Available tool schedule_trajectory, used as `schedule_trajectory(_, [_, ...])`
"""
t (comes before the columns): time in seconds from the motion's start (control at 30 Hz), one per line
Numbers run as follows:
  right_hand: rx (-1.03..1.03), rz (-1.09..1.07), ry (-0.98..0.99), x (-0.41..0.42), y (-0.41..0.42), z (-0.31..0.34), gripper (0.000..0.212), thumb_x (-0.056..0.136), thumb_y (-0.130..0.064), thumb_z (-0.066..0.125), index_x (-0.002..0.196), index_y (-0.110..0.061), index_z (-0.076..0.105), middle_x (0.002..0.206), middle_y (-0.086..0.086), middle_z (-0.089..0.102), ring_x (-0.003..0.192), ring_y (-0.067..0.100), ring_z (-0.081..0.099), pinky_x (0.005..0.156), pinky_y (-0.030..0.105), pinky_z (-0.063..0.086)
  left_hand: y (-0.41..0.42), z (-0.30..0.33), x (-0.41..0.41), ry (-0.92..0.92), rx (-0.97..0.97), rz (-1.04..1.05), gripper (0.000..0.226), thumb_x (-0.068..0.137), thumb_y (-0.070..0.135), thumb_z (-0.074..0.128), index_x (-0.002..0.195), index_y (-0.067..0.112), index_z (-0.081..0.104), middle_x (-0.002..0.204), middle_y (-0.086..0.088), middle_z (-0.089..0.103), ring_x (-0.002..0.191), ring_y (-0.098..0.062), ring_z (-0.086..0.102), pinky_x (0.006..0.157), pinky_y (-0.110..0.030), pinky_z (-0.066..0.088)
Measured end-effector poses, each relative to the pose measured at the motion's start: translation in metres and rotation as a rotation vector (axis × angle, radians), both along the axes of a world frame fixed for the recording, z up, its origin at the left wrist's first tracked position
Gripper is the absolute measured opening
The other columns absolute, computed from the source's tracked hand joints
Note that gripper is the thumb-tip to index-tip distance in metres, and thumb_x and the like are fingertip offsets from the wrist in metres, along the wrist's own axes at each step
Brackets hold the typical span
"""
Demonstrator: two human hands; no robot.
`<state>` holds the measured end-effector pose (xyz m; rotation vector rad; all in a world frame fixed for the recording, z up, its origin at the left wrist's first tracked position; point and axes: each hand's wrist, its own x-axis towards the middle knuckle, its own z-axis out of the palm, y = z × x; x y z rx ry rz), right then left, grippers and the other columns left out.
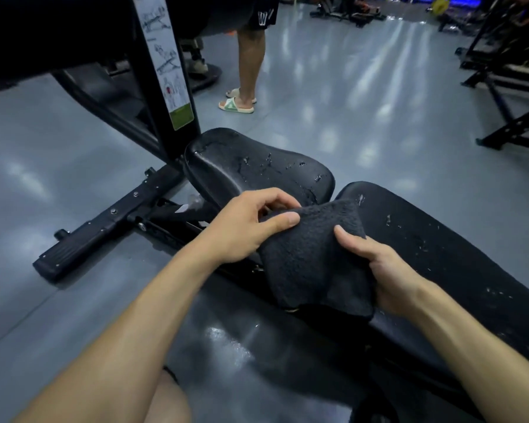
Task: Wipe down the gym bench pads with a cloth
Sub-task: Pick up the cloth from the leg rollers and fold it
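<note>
Two hands pinch cloth [312, 257] | left hand [245, 227], right hand [379, 270] | above back pad [440, 254]

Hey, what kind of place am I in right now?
Most likely a gym floor. You are over a black padded bench whose frame carries an exercise diagram sticker, with more dark equipment frames standing on the glossy grey floor.

The cloth [315, 257] is hanging between the left hand [245, 227] and right hand [379, 270], above the gap where the seat pad [245, 166], farther off, is sitting beside the back pad [440, 254] stretching right; a bystander's legs [248, 56] are standing behind on the floor [364, 102]
</note>
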<state>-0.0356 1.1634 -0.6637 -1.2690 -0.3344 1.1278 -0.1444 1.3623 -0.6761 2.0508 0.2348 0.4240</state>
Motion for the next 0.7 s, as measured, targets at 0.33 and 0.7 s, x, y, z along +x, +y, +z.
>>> schedule_trajectory(0.33, [-0.002, 0.086, 0.084, 0.030, -0.008, 0.008, 0.040, 0.094, -0.036, 0.052, 0.084, -0.013, 0.084, 0.106, 0.013, 0.077, 0.092, 0.026, 0.076, 0.071, 0.037, 0.063, -0.022, -0.012, -0.005, -0.023, -0.437, 0.199, 0.032, 0.091, 0.030, 0.067, 0.117, 0.013, 0.070, 0.100, 0.001, 0.074, 0.092, -0.007, 0.066, 0.078, -0.021, 0.055])
schedule_trajectory(0.7, [0.060, -0.232, 0.021, 0.048, -0.067, 0.013, 0.043, 0.101, -0.040, 0.050, 0.114, -0.006, 0.073, 0.114, 0.011, 0.075, 0.102, 0.025, 0.074, 0.084, 0.044, 0.060, -0.041, -0.020, -0.023, -0.023, -0.444, 0.508, 0.015, 0.102, 0.019, 0.058, 0.106, 0.012, 0.071, 0.085, 0.000, 0.071, 0.065, -0.007, 0.061, 0.062, -0.020, 0.056])
